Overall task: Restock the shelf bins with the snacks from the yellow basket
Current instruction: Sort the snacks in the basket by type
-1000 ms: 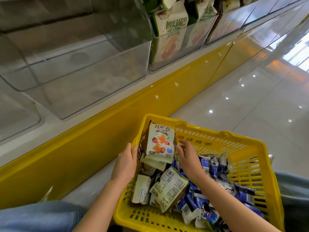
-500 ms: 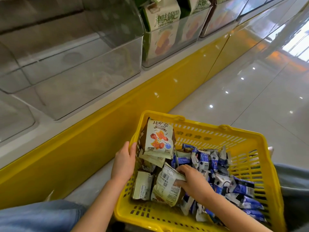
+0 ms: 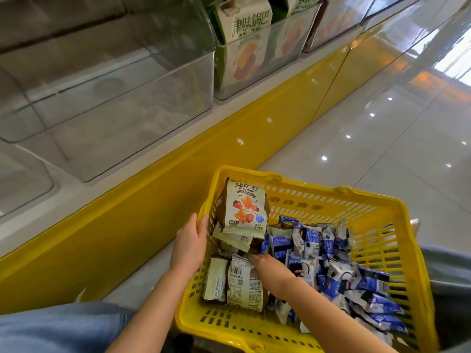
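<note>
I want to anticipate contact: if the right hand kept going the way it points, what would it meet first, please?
Probably the cream snack packets piled just beyond the right hand, below the upright packet; depth is unclear.

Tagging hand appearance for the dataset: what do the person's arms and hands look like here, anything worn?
Both forearms are bare up to the frame edge, with no sleeves in view. The left hand and right hand wear no gloves, and no rings, watch or bracelets show. Nails look short and unpainted. Blue denim covers the knees at the lower corners.

"BISIJUAN" on cream snack packet (image 3: 243, 207)
</note>
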The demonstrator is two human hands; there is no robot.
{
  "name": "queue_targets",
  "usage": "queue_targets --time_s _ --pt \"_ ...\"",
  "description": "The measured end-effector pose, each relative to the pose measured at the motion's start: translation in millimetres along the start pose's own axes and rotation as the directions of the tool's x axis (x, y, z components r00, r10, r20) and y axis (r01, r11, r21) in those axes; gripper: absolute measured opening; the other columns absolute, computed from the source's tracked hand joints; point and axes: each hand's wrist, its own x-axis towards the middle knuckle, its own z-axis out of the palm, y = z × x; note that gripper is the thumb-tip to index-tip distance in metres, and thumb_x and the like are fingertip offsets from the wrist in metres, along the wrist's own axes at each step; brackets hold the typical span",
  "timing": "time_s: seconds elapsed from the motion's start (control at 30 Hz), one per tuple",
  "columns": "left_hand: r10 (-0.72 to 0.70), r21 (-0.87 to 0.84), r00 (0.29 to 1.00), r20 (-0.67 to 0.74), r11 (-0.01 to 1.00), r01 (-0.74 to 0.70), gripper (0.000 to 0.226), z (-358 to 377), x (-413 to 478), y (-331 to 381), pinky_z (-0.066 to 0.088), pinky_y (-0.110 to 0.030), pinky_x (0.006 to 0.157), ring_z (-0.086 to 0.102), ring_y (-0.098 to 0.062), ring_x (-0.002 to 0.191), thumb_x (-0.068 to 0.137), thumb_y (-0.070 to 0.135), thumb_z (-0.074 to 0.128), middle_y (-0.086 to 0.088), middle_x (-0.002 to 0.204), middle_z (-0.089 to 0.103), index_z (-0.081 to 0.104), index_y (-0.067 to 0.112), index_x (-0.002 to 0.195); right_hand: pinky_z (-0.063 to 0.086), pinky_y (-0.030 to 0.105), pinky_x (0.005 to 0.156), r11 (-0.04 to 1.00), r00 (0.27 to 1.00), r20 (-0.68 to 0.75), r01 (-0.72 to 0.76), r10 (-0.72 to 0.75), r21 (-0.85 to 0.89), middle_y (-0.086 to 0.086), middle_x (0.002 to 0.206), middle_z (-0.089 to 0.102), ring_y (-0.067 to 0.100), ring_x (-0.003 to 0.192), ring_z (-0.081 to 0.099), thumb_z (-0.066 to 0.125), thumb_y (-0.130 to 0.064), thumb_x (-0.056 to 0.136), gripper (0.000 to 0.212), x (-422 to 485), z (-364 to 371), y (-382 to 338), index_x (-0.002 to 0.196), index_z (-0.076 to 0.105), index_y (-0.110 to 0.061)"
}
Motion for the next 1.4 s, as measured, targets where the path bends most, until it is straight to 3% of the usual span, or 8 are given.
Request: queue_targets --time_s 0.13,0.2,0.27,0.47,0.7,0.9,1.07,1.4 --pt "-0.024 -0.021 0.999 -0.036 1.000 0.023 0.023 -7 -2 12 0.038 -0.016 0.068 0.052 -0.014 0.091 0.097 0.031 0.038 0.005 0.098 0.050 0.047 0.016 0.112 0.034 0.028 0.103 0.986 0.960 -0.280 0.041 0.006 0.162 -0.002 0.134 0.047 0.017 0.127 0.039 0.042 -0.037 0.097 0.043 -21 1 25 0.137 0.040 -0.021" --pt "0.107 0.005 0.972 -0.209 0.994 -0.109 0.027 -14 -9 32 0.038 -0.017 0.082 0.047 -0.007 0.099 0.095 0.025 0.042 0.007 0.107 0.045 0.045 0.015 0.119 0.038 0.022 0.092 0.978 0.848 -0.525 0.037 0.079 0.206 -0.006 0.118 0.054 0.014 0.114 0.049 0.044 -0.036 0.096 0.031 -31 -10 46 0.123 0.051 -0.024" --pt "0.272 -0.030 0.925 -0.267 0.957 -0.290 0.019 -14 -18 62 0.039 -0.012 0.076 0.047 0.002 0.091 0.095 0.024 0.040 0.014 0.098 0.044 0.046 0.020 0.112 0.036 0.025 0.093 0.984 0.786 -0.599 -0.057 0.149 0.170 -0.002 0.120 0.053 0.017 0.114 0.047 0.044 -0.035 0.096 0.033 -30 -24 71 0.125 0.049 -0.020" --pt "0.513 -0.092 0.814 0.273 0.856 -0.508 0.019 52 -38 112 0.034 -0.005 0.079 0.043 0.011 0.091 0.098 0.025 0.036 0.022 0.101 0.041 0.046 0.028 0.114 0.027 0.044 0.111 0.955 0.920 -0.262 -0.266 0.292 0.130 0.008 0.150 0.022 0.030 0.137 0.025 0.044 -0.049 0.092 0.064 -4 -37 94 0.145 0.021 -0.022" --pt "0.093 0.121 0.786 0.611 0.970 -0.209 0.046 145 -1 89 0.022 -0.030 0.110 0.025 -0.018 0.136 0.100 0.033 0.031 -0.002 0.148 0.027 0.025 0.017 0.143 0.049 0.034 0.075 0.925 0.898 -0.261 -0.296 0.354 0.238 0.009 0.134 0.038 0.027 0.107 0.053 0.058 -0.028 0.089 0.050 -21 -51 126 0.133 0.034 -0.021" --pt "-0.051 0.372 0.776 0.629 0.896 -0.243 0.062 183 31 79 0.020 -0.039 0.111 0.025 -0.028 0.137 0.096 0.045 0.037 -0.011 0.150 0.028 0.022 0.010 0.145 0.042 0.030 0.060 0.785 0.707 -0.366 -0.452 0.605 0.425 0.012 0.132 0.044 0.029 0.098 0.058 0.061 -0.031 0.088 0.051 -46 -55 153 0.128 0.034 -0.015" --pt "-0.068 0.524 0.797 0.600 0.786 -0.328 0.070 194 43 76 0.031 -0.039 0.102 0.036 -0.031 0.127 0.083 0.058 0.053 -0.012 0.136 0.044 0.039 0.011 0.134 0.048 0.033 0.069 0.817 0.724 -0.380 -0.503 0.576 0.282 0.008 0.132 0.042 0.026 0.111 0.052 0.056 -0.038 0.090 0.050 -49 -57 159 0.130 0.034 -0.017" --pt "0.143 0.291 0.907 0.396 0.917 -0.272 0.045 168 19 92 0.049 -0.034 0.076 0.058 -0.024 0.097 0.092 0.027 0.053 -0.008 0.111 0.059 0.032 0.012 0.128 0.047 0.036 0.085 0.843 0.766 -0.368 -0.417 0.527 0.339 0.011 0.133 0.044 0.027 0.113 0.051 0.046 -0.039 0.095 0.050 -58 -58 163 0.137 0.032 -0.014"
